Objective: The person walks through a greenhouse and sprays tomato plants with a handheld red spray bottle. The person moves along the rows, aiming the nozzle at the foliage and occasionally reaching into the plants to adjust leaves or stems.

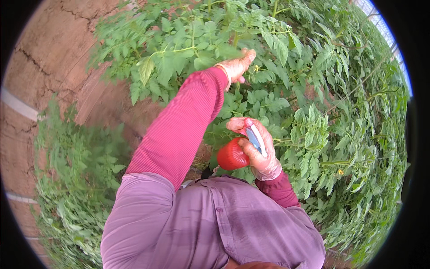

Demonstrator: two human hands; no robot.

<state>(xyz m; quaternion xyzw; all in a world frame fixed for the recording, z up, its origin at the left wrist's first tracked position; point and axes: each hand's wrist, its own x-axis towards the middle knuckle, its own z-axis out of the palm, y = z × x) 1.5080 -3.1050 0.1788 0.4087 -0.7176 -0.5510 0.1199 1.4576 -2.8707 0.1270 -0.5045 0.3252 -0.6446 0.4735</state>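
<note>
My left hand, in a thin clear glove, reaches in among the leaves of a tomato plant. Its fingers are partly hidden, and whether they pinch a stem or leaf does not show. Lower down, close to my chest, my right hand, also in a clear glove, grips a red spray bottle by its white and blue trigger head. A small yellow flower shows just right of my left hand.
Dense tomato plants fill the right side, with a thin string slanting through them. More plants stand at the lower left. Cracked bare soil lies at the upper left, crossed by a pale strip.
</note>
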